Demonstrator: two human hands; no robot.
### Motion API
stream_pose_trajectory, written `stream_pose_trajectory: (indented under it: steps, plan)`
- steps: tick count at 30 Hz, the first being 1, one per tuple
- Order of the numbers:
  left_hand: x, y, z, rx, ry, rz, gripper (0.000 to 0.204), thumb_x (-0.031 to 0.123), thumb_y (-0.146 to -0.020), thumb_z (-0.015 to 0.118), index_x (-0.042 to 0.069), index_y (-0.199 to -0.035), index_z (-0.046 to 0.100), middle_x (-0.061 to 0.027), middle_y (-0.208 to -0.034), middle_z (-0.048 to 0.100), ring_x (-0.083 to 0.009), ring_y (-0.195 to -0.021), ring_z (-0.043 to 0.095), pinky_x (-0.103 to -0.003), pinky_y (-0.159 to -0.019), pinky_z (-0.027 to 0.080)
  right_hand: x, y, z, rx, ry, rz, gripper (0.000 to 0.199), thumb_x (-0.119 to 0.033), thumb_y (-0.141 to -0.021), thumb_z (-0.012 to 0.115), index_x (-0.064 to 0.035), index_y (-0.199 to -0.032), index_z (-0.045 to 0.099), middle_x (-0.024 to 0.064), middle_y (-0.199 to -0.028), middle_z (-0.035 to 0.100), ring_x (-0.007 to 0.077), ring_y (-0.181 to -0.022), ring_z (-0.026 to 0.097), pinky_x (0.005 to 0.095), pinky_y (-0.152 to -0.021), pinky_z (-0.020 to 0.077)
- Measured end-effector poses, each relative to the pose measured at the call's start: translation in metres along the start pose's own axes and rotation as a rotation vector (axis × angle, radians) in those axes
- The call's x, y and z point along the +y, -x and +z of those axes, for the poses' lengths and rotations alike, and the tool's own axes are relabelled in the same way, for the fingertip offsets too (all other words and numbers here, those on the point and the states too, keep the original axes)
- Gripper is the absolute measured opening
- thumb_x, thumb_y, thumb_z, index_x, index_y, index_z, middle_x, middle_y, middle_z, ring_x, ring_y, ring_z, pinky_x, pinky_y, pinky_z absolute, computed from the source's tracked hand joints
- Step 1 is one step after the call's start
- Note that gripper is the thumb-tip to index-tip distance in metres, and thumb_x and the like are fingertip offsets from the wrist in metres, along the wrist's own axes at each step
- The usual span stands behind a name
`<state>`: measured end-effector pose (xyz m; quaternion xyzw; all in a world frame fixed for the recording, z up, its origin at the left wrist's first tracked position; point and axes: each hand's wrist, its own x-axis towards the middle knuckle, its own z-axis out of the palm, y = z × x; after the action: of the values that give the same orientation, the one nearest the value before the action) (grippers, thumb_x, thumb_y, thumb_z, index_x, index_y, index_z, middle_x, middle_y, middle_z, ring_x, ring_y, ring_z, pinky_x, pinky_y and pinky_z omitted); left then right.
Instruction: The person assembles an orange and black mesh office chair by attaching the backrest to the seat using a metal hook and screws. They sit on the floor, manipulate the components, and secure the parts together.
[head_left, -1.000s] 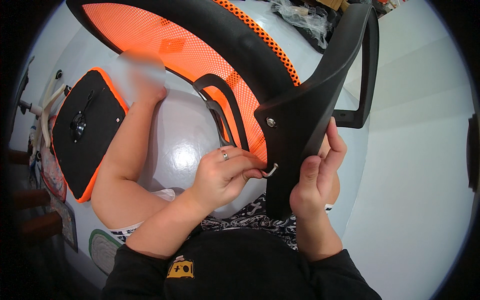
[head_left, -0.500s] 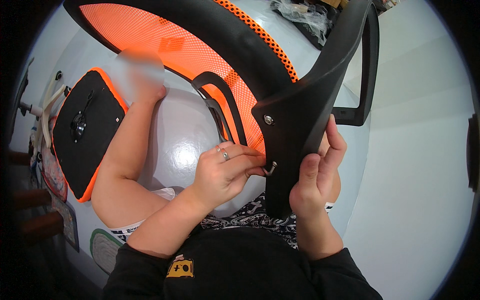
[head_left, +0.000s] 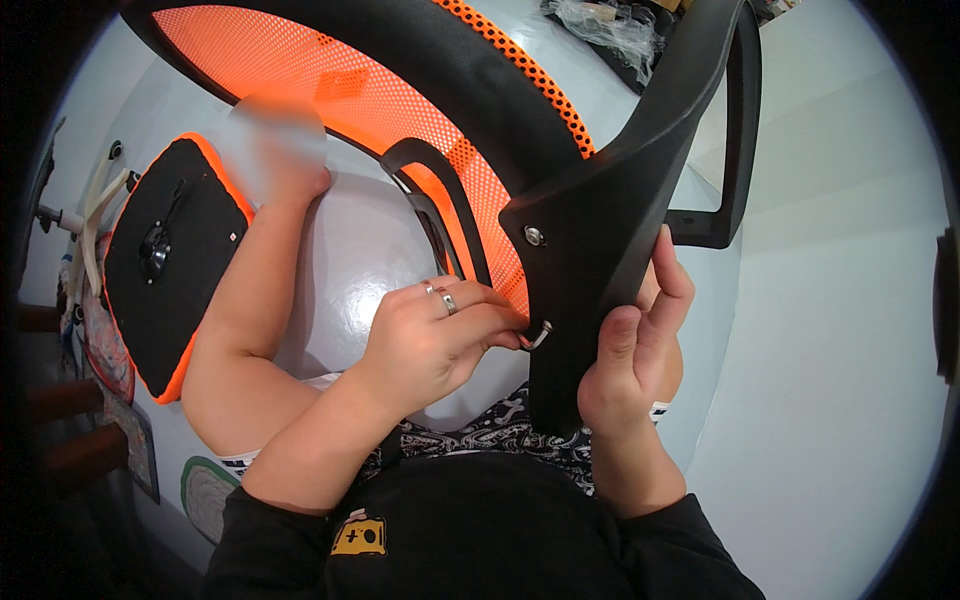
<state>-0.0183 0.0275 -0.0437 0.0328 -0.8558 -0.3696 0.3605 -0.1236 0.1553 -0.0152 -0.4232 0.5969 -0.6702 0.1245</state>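
A black plastic support (head_left: 590, 240) belongs to an office chair's backrest (head_left: 400, 110) with orange mesh, tilted in front of me. My left hand (head_left: 430, 340), wearing rings, pinches a bent metal hex key (head_left: 538, 337). The key's short end stands at the lower hole of the support; its seat inside is hidden. Above it, a silver bolt head (head_left: 535, 236) sits in the upper hole. My right hand (head_left: 635, 365) grips the support's right edge, thumb in front and some fingers hidden behind. Black armrest loops (head_left: 742, 150) show on both sides.
To the left lies a black seat cushion (head_left: 170, 270) with orange edging and a round black fitting. Clear plastic wrap (head_left: 605, 35) lies at the back. A white wall (head_left: 840, 330) rises on the right. My bare leg (head_left: 250, 290) stretches along the left, near a green-edged mat (head_left: 205, 495).
My left hand has shifted slightly left and swung the hex key's long arm a little. My right hand keeps its grip on the support.
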Motion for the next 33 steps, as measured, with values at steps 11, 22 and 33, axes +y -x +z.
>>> stream_pose_trajectory:
  steps: [11, 22, 33]
  plan:
    - [-0.004, -0.007, -0.008, -0.062, -0.147, 0.13, 0.018, 0.007, -0.059, 0.07, 0.009, -0.075, 0.063, -0.0029, -0.074, 0.061, -0.0189, -0.06, 0.056, -0.03, -0.051, 0.044, 0.001, -0.004, 0.0, 0.058, -0.088, 0.033, 0.061, -0.025, -0.095, 0.045, 0.0015, -0.138, 0.011, 0.025, -0.14, 0.028, 0.0275, -0.128, 0.035, 0.0352, -0.104, 0.0275]
    - [-0.005, 0.003, -0.001, 0.029, -0.095, 0.055, 0.012, 0.012, -0.066, 0.069, 0.011, -0.076, 0.062, 0.0013, -0.072, 0.06, -0.0181, -0.065, 0.059, -0.03, -0.054, 0.046, -0.006, -0.003, 0.008, 0.146, -0.02, 0.117, 0.054, -0.029, -0.097, 0.037, -0.004, -0.139, 0.013, 0.0199, -0.139, 0.032, 0.0277, -0.124, 0.039, 0.039, -0.102, 0.0329]
    - [0.0, -0.008, -0.007, 0.036, -0.319, 0.191, 0.009, 0.018, -0.065, 0.066, 0.015, -0.069, 0.058, 0.0047, -0.068, 0.055, -0.0131, -0.059, 0.05, -0.026, -0.048, 0.042, -0.003, -0.003, 0.006, 0.192, 0.119, 0.054, 0.054, -0.031, -0.098, 0.034, 0.0011, -0.137, 0.015, 0.0185, -0.139, 0.03, 0.0278, -0.123, 0.039, 0.0392, -0.102, 0.0337]
